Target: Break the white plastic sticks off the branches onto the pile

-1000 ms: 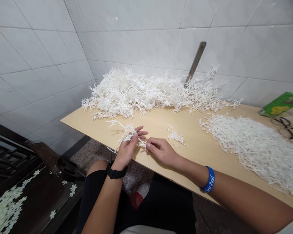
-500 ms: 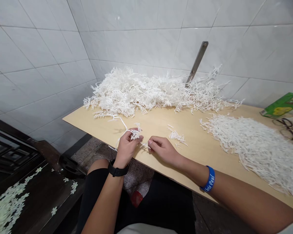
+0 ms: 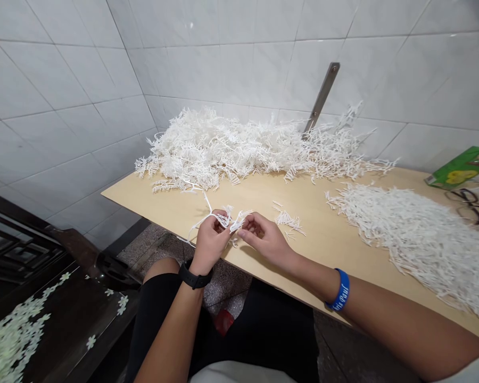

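Near the table's front edge my left hand (image 3: 211, 240) pinches a white plastic branched sprig (image 3: 206, 201), whose thin stem runs up and left from my fingers. My right hand (image 3: 266, 240) is closed at the sprig's right-hand tips, thumb and fingers around the fine twigs between the hands. Exactly which twig the right fingers hold is partly hidden. Just right of that hand lies a small heap of loose white twig pieces (image 3: 289, 219) on the wooden table (image 3: 239, 194).
A big tangled pile of white sprigs (image 3: 239, 146) lies along the wall. At right spreads a flat heap of small white pieces (image 3: 415, 239), beside a green box (image 3: 461, 169) and eyeglasses (image 3: 477, 206). A metal bar (image 3: 322, 98) rises behind. Pale flower pieces (image 3: 18, 330) lie lower left.
My right hand has moved slightly up, its fingers opening a little around the twigs. The sprig has turned in my left hand, with more twigs showing between the hands.
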`<state>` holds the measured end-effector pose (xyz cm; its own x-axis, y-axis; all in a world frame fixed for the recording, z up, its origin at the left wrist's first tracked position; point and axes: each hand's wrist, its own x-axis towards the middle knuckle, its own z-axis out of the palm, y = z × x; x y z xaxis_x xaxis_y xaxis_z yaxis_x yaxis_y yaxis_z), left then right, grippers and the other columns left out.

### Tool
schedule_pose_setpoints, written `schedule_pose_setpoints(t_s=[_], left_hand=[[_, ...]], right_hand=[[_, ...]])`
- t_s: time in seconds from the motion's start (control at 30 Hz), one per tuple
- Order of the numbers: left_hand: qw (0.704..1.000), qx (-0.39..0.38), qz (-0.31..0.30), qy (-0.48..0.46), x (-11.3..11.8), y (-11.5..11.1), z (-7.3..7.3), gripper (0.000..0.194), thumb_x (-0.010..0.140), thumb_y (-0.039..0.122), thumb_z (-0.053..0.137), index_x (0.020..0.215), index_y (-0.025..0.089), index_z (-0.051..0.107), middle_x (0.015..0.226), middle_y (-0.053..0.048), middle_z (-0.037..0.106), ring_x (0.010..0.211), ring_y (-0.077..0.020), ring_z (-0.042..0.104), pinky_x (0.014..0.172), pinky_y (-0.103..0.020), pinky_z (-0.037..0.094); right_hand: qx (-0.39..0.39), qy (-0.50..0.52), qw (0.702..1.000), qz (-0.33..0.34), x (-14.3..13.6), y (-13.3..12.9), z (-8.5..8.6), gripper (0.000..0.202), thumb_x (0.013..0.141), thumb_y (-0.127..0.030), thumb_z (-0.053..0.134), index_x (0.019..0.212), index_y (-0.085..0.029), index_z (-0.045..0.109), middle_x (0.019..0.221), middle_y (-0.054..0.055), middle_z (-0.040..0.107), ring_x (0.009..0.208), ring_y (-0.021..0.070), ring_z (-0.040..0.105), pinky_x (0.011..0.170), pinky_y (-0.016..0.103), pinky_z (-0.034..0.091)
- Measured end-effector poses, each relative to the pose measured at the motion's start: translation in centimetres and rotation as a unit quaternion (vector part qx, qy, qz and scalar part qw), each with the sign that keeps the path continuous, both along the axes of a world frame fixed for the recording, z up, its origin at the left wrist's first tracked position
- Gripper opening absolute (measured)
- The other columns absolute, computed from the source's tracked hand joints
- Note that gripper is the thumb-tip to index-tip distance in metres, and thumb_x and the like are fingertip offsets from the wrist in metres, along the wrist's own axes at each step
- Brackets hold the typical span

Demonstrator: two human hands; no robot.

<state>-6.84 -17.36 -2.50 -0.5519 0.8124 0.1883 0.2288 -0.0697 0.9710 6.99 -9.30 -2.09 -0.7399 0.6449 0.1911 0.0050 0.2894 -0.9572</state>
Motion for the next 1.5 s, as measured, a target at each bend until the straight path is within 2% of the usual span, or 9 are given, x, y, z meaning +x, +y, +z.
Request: schedule_pose_setpoints(t_s=[0.2, 0.37, 0.63, 0.8, 0.97, 1.13, 1.23, 1.33, 1.5], left_hand=[[0.999, 0.006, -0.026, 0.033, 0.2, -0.3, 0.2, 0.015, 0.076, 0.024, 0.062, 0.075, 0.018, 0.048, 0.065, 0.005, 0.046, 0.060, -0.0093, 0.046, 0.058, -0.019, 0.038], [0.998, -0.039, -0.026, 0.030, 0.5, -0.6, 0.6, 0.017, 0.077, 0.027, 0.061, 0.076, 0.020, 0.046, 0.060, 0.007, 0.043, 0.052, -0.0079, 0.042, 0.052, -0.018, 0.034], [0.995, -0.014, -0.088, 0.035, 0.5, -0.8, 1.6, 0.012, 0.082, 0.029, 0.058, 0.084, 0.017, 0.055, 0.077, 0.001, 0.056, 0.072, -0.0113, 0.053, 0.067, -0.021, 0.042], [0.993, -0.034, -0.112, 0.017, 0.0, -0.9, 1.5, 0.024, 0.083, 0.032, 0.057, 0.099, 0.015, 0.063, 0.085, -0.004, 0.065, 0.077, -0.0155, 0.058, 0.073, -0.026, 0.045], [0.992, -0.008, -0.129, 0.002, -0.1, -1.0, 1.5, 0.031, 0.082, 0.033, 0.057, 0.105, 0.016, 0.068, 0.091, -0.006, 0.069, 0.089, -0.0203, 0.062, 0.083, -0.029, 0.046], [0.993, -0.033, -0.112, -0.025, -0.1, -0.9, 1.3, 0.035, 0.083, 0.042, 0.058, 0.103, 0.016, 0.071, 0.065, -0.003, 0.061, 0.071, -0.0188, 0.060, 0.070, -0.028, 0.047], [0.995, -0.030, -0.094, -0.020, -0.2, -0.7, 1.0, 0.040, 0.084, 0.049, 0.055, 0.098, 0.016, 0.073, 0.057, -0.001, 0.055, 0.063, -0.0169, 0.056, 0.067, -0.027, 0.046], [0.998, -0.017, -0.064, 0.006, 0.0, -0.6, 1.0, 0.041, 0.086, 0.051, 0.054, 0.095, 0.016, 0.074, 0.058, -0.001, 0.055, 0.064, -0.0169, 0.055, 0.068, -0.027, 0.045], [0.999, -0.023, -0.028, 0.019, 0.3, -0.6, 1.2, 0.041, 0.088, 0.051, 0.052, 0.097, 0.017, 0.072, 0.071, -0.003, 0.063, 0.071, -0.0160, 0.056, 0.070, -0.025, 0.043]], right_hand=[[0.003, -0.023, 1.000, -0.001, -0.2, 0.0, -0.2, 0.023, 0.081, -0.040, 0.062, 0.081, -0.019, 0.054, 0.071, -0.002, 0.054, 0.064, 0.0117, 0.048, 0.060, 0.025, 0.039], [0.042, -0.025, 0.999, -0.016, 0.0, 0.0, -0.3, 0.016, 0.087, -0.033, 0.051, 0.081, -0.019, 0.055, 0.070, -0.001, 0.055, 0.063, 0.0123, 0.049, 0.061, 0.026, 0.039], [0.043, -0.014, 0.998, -0.032, 0.0, 0.2, -0.3, 0.015, 0.087, -0.030, 0.050, 0.081, -0.019, 0.057, 0.070, -0.001, 0.056, 0.066, 0.0130, 0.050, 0.063, 0.026, 0.039], [0.040, -0.004, 0.999, -0.035, -0.1, 0.3, -0.3, 0.016, 0.087, -0.031, 0.050, 0.081, -0.018, 0.058, 0.071, 0.000, 0.058, 0.068, 0.0135, 0.051, 0.065, 0.026, 0.039], [0.038, -0.013, 0.998, -0.038, 0.0, 0.2, -0.2, 0.018, 0.086, -0.033, 0.052, 0.078, -0.018, 0.056, 0.069, -0.001, 0.056, 0.065, 0.0130, 0.049, 0.063, 0.026, 0.038], [0.037, -0.030, 0.999, -0.019, 0.0, -0.1, 0.0, 0.019, 0.085, -0.031, 0.050, 0.071, -0.019, 0.050, 0.064, -0.002, 0.051, 0.060, 0.0121, 0.045, 0.059, 0.026, 0.035], [0.057, -0.053, 0.997, 0.011, 0.0, -0.3, 0.1, 0.025, 0.085, -0.029, 0.047, 0.063, -0.020, 0.042, 0.057, -0.004, 0.043, 0.055, 0.0108, 0.039, 0.054, 0.025, 0.030], [0.076, -0.059, 0.995, 0.027, 0.0, -0.4, 0.2, 0.028, 0.084, -0.028, 0.047, 0.060, -0.020, 0.036, 0.055, -0.005, 0.036, 0.053, 0.0099, 0.034, 0.052, 0.025, 0.025], [0.070, -0.039, 0.995, 0.066, -0.1, -0.3, 0.3, 0.023, 0.080, -0.021, 0.046, 0.060, -0.021, 0.035, 0.055, -0.006, 0.035, 0.053, 0.0094, 0.033, 0.052, 0.024, 0.026]])
